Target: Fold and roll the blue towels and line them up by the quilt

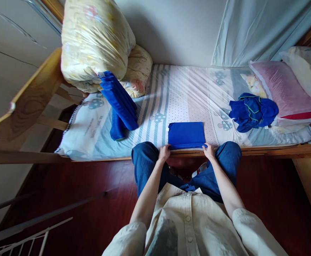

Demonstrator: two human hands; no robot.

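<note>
A blue cloth (186, 134) lies folded into a rectangle at the near edge of the bed, a small white tag at its left side. My left hand (164, 153) pinches its near left corner. At the near right corner, the fingers of my right hand (208, 150) are closed on the same cloth, along a narrow fold at the front edge. To the left, a leaning row of folded blue cloths (119, 101) stands on the bed. A crumpled heap of blue cloth (252, 111) with green-yellow edging lies to the right.
The bed (182, 92) has a patterned sheet and a wooden headboard (30, 94) at left. A bundled yellow quilt (97, 39) rises at the back left. Pink pillows (285, 87) sit at the right, below a pale curtain (262, 32). A white metal rack (45, 238) stands at lower left.
</note>
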